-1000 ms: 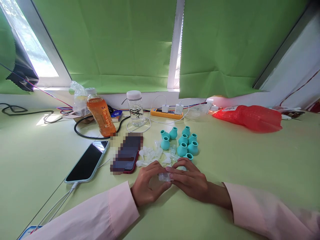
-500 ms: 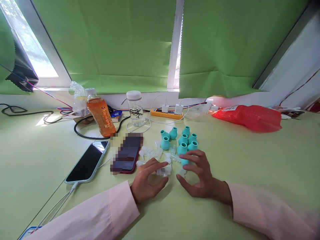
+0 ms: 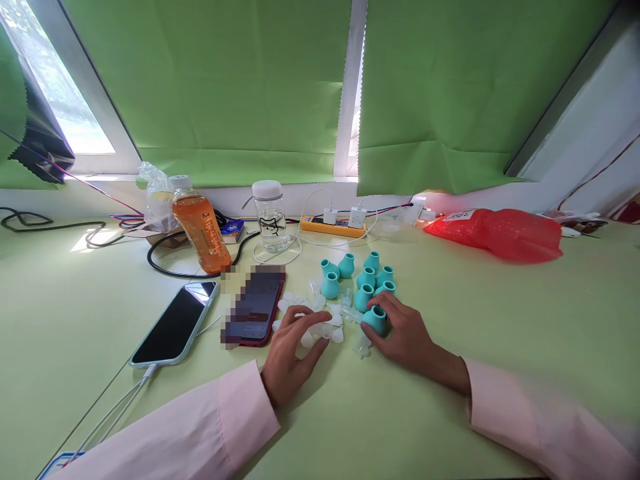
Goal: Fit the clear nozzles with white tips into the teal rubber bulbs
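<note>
Nothing legible anywhere. Orange bottle (image 3: 200,230), far left: label print too small to read. Clear jar (image 3: 270,217) just right of it: black line drawing, no letters made out. White tag (image 3: 457,216) on red bag (image 3: 505,235), far right: dark marks, unreadable. Red-cased phone (image 3: 256,308), near centre — screen blurred out.

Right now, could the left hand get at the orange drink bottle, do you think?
Probably yes: only the flat red-cased phone lies between the left hand and the orange drink bottle, nothing tall. It does grip a clear plastic piece, though.
</note>
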A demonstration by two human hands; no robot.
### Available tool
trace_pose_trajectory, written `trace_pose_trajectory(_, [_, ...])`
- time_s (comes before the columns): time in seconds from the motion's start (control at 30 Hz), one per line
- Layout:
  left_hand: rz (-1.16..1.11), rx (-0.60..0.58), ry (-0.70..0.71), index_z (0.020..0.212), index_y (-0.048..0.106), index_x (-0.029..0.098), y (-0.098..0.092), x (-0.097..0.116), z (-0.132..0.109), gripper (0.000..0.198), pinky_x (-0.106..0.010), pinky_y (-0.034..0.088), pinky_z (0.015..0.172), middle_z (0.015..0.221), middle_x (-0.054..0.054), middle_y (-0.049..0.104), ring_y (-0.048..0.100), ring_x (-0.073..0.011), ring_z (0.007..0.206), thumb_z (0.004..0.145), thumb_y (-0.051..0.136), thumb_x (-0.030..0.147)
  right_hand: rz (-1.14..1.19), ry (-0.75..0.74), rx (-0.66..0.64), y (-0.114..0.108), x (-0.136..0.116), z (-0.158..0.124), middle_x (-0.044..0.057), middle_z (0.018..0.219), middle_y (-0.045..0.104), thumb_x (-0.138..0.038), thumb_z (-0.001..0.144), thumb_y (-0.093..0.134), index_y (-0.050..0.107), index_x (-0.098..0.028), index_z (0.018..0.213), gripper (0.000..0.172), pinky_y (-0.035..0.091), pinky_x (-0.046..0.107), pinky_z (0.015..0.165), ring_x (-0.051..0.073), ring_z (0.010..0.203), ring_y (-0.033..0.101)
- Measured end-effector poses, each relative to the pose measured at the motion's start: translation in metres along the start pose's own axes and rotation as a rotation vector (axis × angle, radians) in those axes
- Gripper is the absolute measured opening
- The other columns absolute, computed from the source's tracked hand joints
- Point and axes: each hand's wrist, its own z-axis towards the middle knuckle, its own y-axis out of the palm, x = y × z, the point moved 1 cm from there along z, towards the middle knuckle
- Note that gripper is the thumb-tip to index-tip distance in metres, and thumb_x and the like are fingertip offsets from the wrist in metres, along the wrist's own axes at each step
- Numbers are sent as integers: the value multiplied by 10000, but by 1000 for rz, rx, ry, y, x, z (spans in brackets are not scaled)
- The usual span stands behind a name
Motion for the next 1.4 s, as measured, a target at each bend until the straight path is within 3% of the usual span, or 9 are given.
trace_pose_trajectory(0.1, [12,8,60,1116,488,215,0,-1,0,366,-314,407,781,937,-36,599,425,-170,922,761,526,133,24,2,11,0,-1,0,35,834,572,-353,677,562,502,-183,829,236,440,256,549,149,661,555])
trace_pose_trajectory(0.23, [49,63,46,968,563,207,-1,0,0,224,-318,396,778,959,-52,562,423,-171,903,750,551,159,109,53,76,-2,-2,0,1,704,573,-348,655,610,495,-191,866,288,443,252,520,125,564,530])
trace_pose_trajectory(0.33, [60,119,28,869,563,190,-1,2,-2,136,-271,412,683,848,-40,509,453,-138,780,734,573,177,192,-101,212,-6,-6,0,17,753,570,-254,647,641,503,-205,869,266,463,278,594,143,657,539])
trace_pose_trajectory(0.43, [-5,101,34,862,501,179,0,6,-5,148,-206,407,574,713,6,498,461,-93,639,732,573,175,167,-298,277,-9,-9,-1,49,849,547,-159,653,630,525,-228,946,318,462,336,668,177,776,517])
trace_pose_trajectory(0.57, [-86,60,90,857,477,171,1,11,-6,145,-218,438,643,779,-14,571,531,-106,716,734,536,121,161,-380,176,-9,-13,-4,79,897,488,-143,704,561,479,-214,1079,390,473,331,668,181,822,512])
trace_pose_trajectory(0.7, [-145,-16,131,969,525,157,2,12,-5,244,-229,453,683,823,-37,611,555,-120,764,730,545,110,149,-415,54,-10,-20,-8,93,927,528,-169,739,509,430,-181,1108,377,482,271,635,167,836,544])
trace_pose_trajectory(0.87, [-172,-68,177,1008,551,148,5,11,-3,262,-234,456,625,770,-47,602,539,-121,705,747,538,128,158,-432,88,-13,-27,-11,56,820,599,-177,722,526,456,-164,1019,305,470,238,607,149,767,578])
trace_pose_trajectory(1.13, [-95,-139,166,1005,554,114,5,10,-5,246,-223,435,566,713,-54,560,501,-121,653,764,507,136,177,-388,69,-8,-28,-10,36,745,591,-158,754,484,491,-165,930,177,448,211,536,130,675,574])
trace_pose_trajectory(1.4, [-64,-202,205,1031,518,128,7,10,-7,250,-239,417,571,705,-51,523,468,-133,663,789,456,130,-1,-558,53,-14,-26,-10,62,724,596,-85,759,377,497,-128,924,208,441,229,530,142,652,576])
